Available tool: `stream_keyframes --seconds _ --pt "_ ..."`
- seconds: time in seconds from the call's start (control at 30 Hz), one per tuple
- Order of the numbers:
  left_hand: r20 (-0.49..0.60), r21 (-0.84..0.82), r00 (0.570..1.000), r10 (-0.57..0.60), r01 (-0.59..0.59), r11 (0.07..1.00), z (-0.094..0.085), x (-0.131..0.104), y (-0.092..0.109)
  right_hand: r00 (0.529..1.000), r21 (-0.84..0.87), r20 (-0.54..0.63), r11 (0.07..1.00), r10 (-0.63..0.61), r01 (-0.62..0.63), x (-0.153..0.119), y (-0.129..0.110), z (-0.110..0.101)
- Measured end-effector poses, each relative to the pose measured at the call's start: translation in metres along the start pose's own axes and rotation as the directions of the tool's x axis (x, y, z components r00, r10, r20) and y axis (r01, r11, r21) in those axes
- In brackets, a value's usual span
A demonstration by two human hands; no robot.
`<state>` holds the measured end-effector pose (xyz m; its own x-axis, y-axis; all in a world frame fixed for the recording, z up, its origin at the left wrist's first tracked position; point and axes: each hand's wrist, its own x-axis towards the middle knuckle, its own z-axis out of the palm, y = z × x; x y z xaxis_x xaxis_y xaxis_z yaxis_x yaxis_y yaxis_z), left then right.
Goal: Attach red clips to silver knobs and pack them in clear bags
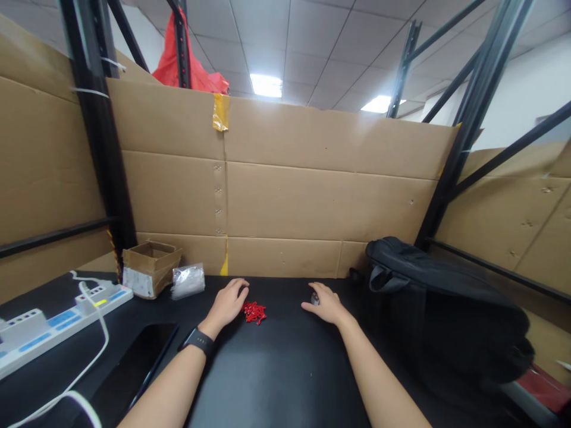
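Observation:
A small heap of red pieces [254, 312], too small to name, lies on the black tabletop [276, 368]. My left hand [228, 303] rests just left of this heap, palm down, fingers bent and thumb apart; I see nothing held in it. Across the table, my right hand [328, 304] is low over the surface with its thumb and fingers apart. Between them shows a small greyish, shiny bit or cluster [315, 298], partly covered by the fingers. Whether the right hand touches it I cannot make out.
A black bag [441, 303] stands at the right. At the left are an open cardboard box [154, 267], a clear plastic packet [188, 280], a dark phone or tablet [134, 362], and a white power strip [57, 324] with cables. A cardboard wall [285, 208] closes the back.

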<state>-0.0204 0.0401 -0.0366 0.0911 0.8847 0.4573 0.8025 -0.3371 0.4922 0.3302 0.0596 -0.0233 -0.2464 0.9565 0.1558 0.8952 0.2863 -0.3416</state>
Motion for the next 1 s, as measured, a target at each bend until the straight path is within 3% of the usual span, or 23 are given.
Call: stream_keyframes --seconds 0.17,0.33,0.57,0.77,0.9,1.0 --pt "0.080 0.097 0.985 -0.153 0.145 0.985 0.012 0.000 -0.007 0.996 -0.074 0.074 0.996 0.057 -0.051 0.003 -0.010 0.014" --pt "0.224 0.194 0.963 -0.151 0.107 0.975 0.011 -0.005 -0.005 0.996 -0.095 0.074 0.994 0.059 -0.052 0.004 -0.011 0.016" --pt "0.247 0.206 0.952 -0.179 0.129 0.970 0.008 -0.005 -0.001 0.995 -0.097 0.077 0.994 0.060 -0.052 0.005 -0.013 0.014" --pt "0.234 0.175 0.958 -0.166 0.126 0.976 0.009 -0.004 -0.003 0.995 -0.056 0.077 0.997 0.060 -0.056 0.007 -0.008 0.014" --pt "0.135 0.001 0.990 -0.049 0.049 0.999 -0.001 0.000 0.002 0.999 0.002 0.017 1.000 0.030 -0.030 0.007 0.004 0.003" --pt "0.061 -0.047 0.997 0.054 -0.051 0.998 -0.015 -0.001 0.018 0.999 0.053 -0.016 0.998 -0.039 0.039 0.005 0.016 -0.009"
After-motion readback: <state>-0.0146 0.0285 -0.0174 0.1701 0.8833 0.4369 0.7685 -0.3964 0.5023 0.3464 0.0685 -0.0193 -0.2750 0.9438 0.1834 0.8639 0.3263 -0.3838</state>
